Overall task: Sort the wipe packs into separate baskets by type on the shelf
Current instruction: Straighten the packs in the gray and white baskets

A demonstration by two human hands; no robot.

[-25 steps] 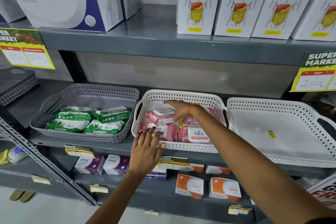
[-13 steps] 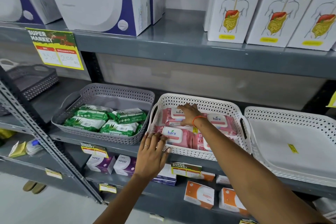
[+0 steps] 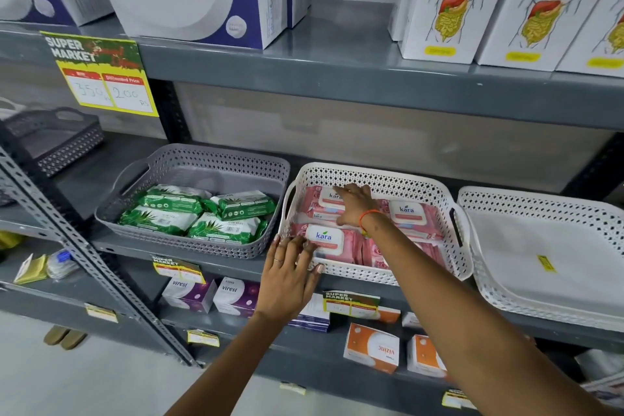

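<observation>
Counting four green packs (image 3: 199, 214), three baskets (image 3: 371, 176)

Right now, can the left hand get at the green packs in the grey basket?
Probably yes. The left hand rests on the white basket's front corner, beside the open-topped grey basket; nothing covers the green packs.

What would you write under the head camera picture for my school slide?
Two hands, left hand and right hand, tidy pink wipe packs in the white basket beside a grey basket of green packs.
</observation>
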